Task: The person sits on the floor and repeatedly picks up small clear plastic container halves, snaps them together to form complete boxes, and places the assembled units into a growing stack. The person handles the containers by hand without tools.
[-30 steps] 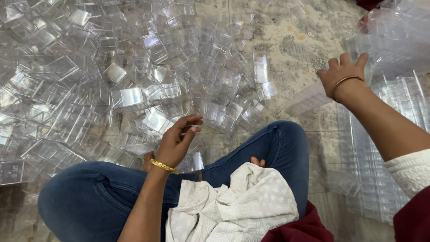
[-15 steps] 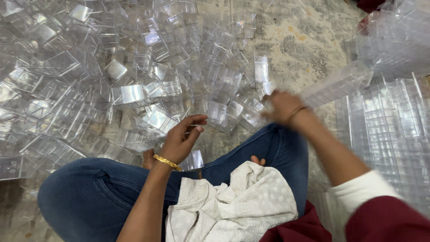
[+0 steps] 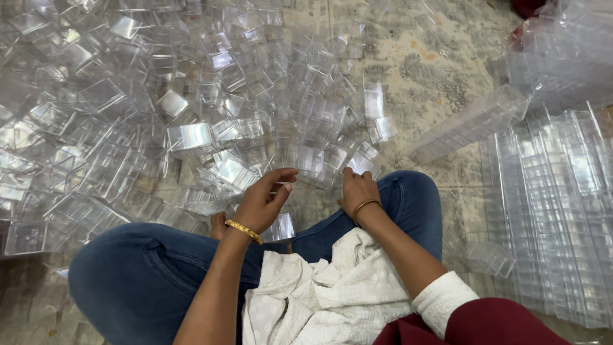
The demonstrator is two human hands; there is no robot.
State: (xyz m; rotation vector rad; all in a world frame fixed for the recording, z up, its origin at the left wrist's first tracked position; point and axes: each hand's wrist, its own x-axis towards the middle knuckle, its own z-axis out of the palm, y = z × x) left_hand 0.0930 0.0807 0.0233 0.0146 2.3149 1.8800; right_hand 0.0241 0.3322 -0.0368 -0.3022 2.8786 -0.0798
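Speckled stone floor (image 3: 434,70), heap of clear plastic boxes (image 3: 191,108) spread over the left, stacked rows (image 3: 549,204) on the right. Left hand (image 3: 263,201) hovers at the heap's near edge, fingers loosely curled, holding nothing. Right hand (image 3: 357,190) rests fingertips on a box (image 3: 325,167) by the knee.

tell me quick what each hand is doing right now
Left hand: fingers curled, part open, nothing clearly held, at the edge of the clear boxes.
Right hand: fingers down on a clear box; grip cannot be told.
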